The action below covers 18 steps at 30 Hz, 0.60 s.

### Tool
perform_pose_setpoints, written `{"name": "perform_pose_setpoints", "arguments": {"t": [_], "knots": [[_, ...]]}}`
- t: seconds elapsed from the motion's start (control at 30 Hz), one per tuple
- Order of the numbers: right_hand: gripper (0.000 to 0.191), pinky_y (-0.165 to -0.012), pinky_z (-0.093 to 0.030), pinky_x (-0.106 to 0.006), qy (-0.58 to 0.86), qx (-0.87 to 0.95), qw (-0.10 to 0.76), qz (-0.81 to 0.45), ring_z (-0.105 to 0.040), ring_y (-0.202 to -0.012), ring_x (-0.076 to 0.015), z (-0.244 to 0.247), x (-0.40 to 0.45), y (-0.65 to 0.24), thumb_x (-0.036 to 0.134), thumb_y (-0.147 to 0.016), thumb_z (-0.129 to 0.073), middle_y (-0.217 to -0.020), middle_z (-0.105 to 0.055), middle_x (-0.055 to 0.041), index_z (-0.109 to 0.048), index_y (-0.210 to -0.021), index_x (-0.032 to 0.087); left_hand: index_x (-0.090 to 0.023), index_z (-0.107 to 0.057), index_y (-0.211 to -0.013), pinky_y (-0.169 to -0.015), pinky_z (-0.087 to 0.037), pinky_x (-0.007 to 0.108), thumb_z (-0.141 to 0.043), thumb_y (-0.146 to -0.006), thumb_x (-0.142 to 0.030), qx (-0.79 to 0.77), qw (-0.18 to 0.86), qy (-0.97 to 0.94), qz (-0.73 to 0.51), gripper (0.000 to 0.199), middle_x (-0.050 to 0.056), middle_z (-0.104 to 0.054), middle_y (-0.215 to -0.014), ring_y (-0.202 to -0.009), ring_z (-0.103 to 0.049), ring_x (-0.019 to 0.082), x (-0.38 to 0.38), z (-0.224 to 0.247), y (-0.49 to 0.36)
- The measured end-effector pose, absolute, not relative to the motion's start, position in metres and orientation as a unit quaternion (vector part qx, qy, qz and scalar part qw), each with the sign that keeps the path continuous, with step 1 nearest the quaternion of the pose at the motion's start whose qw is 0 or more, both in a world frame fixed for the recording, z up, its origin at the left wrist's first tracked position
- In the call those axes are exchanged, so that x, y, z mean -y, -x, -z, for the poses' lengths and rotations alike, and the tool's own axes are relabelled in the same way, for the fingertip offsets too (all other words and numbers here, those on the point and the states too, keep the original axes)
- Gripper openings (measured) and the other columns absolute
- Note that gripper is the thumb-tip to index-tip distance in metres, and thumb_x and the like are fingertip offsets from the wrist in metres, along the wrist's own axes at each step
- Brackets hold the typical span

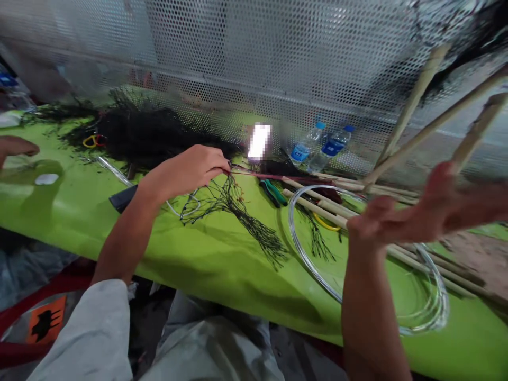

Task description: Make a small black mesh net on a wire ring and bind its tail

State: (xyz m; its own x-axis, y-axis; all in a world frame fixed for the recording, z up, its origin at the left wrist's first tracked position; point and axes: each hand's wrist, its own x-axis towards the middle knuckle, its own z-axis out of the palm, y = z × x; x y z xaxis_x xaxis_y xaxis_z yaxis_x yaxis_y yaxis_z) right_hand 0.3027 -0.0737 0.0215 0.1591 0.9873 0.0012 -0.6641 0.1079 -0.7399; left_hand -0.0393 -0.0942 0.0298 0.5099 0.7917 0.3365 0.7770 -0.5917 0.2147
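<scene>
My left hand [194, 169] is closed in a pinch on the gathered top of a bundle of thin dark branching twigs [250, 222], which fans out over the green table. A taut dark red thread [262, 175] runs rightward from those fingertips; I cannot make out where it ends. My right hand [420, 211] is raised at the right, above a coil of silvery wire [313, 269] and some pale sticks. Motion blurs it, but its thumb and fingers look spread, with nothing visible in them.
Green-handled pliers [273, 192] lie beyond the bundle. Two water bottles [307, 143] stand by the perforated metal panel [254, 58]. A dark twig heap [146, 132] and yellow-handled scissors [90, 142] lie at the back left. Another person's hand [18, 145] shows at the left edge. Wooden poles [413, 100] rise at the right.
</scene>
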Motion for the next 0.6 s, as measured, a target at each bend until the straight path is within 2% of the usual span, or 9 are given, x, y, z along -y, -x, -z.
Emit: {"name": "perform_pose_setpoints", "arguments": {"t": [0.1,0.2,0.27,0.33,0.37,0.43,0.5,0.53,0.6], "knots": [[0.046,-0.09,-0.064,-0.065,0.184,0.105,0.724,-0.657,-0.069,-0.131,-0.0385,-0.02,0.084,-0.31,0.039,-0.094,-0.058,-0.132,-0.074,-0.0068,-0.07,-0.139,0.043,-0.016,-0.081,-0.117,-0.096,-0.052,0.031,-0.049,-0.104,-0.023,-0.471,-0.034,-0.86,-0.194,0.035,0.011,-0.078,-0.111,-0.1,-0.073,0.019,0.093,-0.027,0.045],[0.048,-0.09,-0.065,-0.061,0.026,-0.008,0.703,-0.711,-0.072,-0.125,-0.0357,-0.008,0.085,-0.318,0.032,-0.093,-0.059,-0.132,-0.075,-0.0057,-0.07,-0.139,0.042,-0.016,-0.081,-0.119,-0.097,-0.053,0.032,-0.049,-0.105,-0.024,-0.483,-0.056,-0.855,-0.179,0.036,0.01,-0.078,-0.113,-0.102,-0.073,0.02,0.093,-0.025,0.05],[0.046,-0.075,-0.068,-0.049,-0.006,0.061,0.702,-0.71,-0.078,-0.105,-0.029,0.011,0.075,-0.325,0.028,-0.095,-0.057,-0.129,-0.077,-0.0055,-0.07,-0.139,0.039,-0.015,-0.081,-0.12,-0.099,-0.052,0.033,-0.049,-0.104,-0.024,-0.492,-0.07,-0.851,-0.17,0.037,0.01,-0.078,-0.114,-0.104,-0.073,0.021,0.094,-0.025,0.052],[0.04,-0.049,-0.057,-0.03,0.119,0.287,0.741,-0.596,-0.074,-0.074,-0.0165,0.033,0.057,-0.337,0.031,-0.101,-0.053,-0.12,-0.079,-0.0024,-0.068,-0.137,0.039,-0.015,-0.08,-0.121,-0.1,-0.052,0.034,-0.049,-0.104,-0.026,-0.493,-0.065,-0.851,-0.167,0.037,0.011,-0.078,-0.115,-0.105,-0.073,0.021,0.097,-0.025,0.054],[0.036,-0.044,-0.052,-0.028,0.167,0.348,0.747,-0.542,-0.07,-0.066,-0.0146,0.042,0.046,-0.345,0.034,-0.1,-0.057,-0.118,-0.079,-0.0009,-0.069,-0.134,0.04,-0.015,-0.08,-0.121,-0.1,-0.052,0.034,-0.049,-0.105,-0.027,-0.489,-0.056,-0.854,-0.166,0.037,0.011,-0.077,-0.115,-0.105,-0.073,0.021,0.1,-0.026,0.055],[0.036,-0.051,-0.055,-0.03,0.225,0.41,0.759,-0.452,-0.072,-0.077,-0.0163,0.055,0.025,-0.369,0.04,-0.095,-0.066,-0.129,-0.072,-0.0002,-0.069,-0.131,0.04,-0.015,-0.081,-0.121,-0.098,-0.053,0.033,-0.05,-0.105,-0.029,-0.481,-0.04,-0.859,-0.17,0.038,0.011,-0.077,-0.115,-0.104,-0.072,0.021,0.107,-0.027,0.054],[0.046,-0.064,-0.057,-0.043,0.346,0.533,0.706,-0.314,-0.072,-0.11,-0.031,0.059,0.009,-0.394,0.054,-0.103,-0.044,-0.142,-0.065,-0.0065,-0.068,-0.138,0.035,-0.016,-0.081,-0.12,-0.097,-0.052,0.032,-0.051,-0.106,-0.031,-0.472,-0.024,-0.864,-0.174,0.036,0.01,-0.077,-0.115,-0.102,-0.072,0.02,0.114,-0.028,0.05],[0.048,-0.066,-0.054,-0.048,0.394,0.553,0.671,-0.298,-0.068,-0.117,-0.0358,0.058,0.003,-0.405,0.052,-0.103,-0.04,-0.14,-0.066,-0.009,-0.073,-0.13,0.032,-0.017,-0.081,-0.118,-0.096,-0.052,0.031,-0.052,-0.106,-0.032,-0.466,-0.017,-0.867,-0.177,0.036,0.009,-0.077,-0.113,-0.1,-0.071,0.019,0.118,-0.028,0.048],[0.051,-0.072,-0.054,-0.05,0.423,0.515,0.69,-0.282,-0.064,-0.126,-0.0356,0.057,-0.003,-0.416,0.051,-0.102,-0.036,-0.143,-0.065,-0.0091,-0.077,-0.124,0.03,-0.018,-0.082,-0.116,-0.094,-0.052,0.029,-0.053,-0.106,-0.033,-0.456,-0.011,-0.871,-0.184,0.034,0.008,-0.077,-0.112,-0.098,-0.071,0.018,0.125,-0.026,0.042]]}}
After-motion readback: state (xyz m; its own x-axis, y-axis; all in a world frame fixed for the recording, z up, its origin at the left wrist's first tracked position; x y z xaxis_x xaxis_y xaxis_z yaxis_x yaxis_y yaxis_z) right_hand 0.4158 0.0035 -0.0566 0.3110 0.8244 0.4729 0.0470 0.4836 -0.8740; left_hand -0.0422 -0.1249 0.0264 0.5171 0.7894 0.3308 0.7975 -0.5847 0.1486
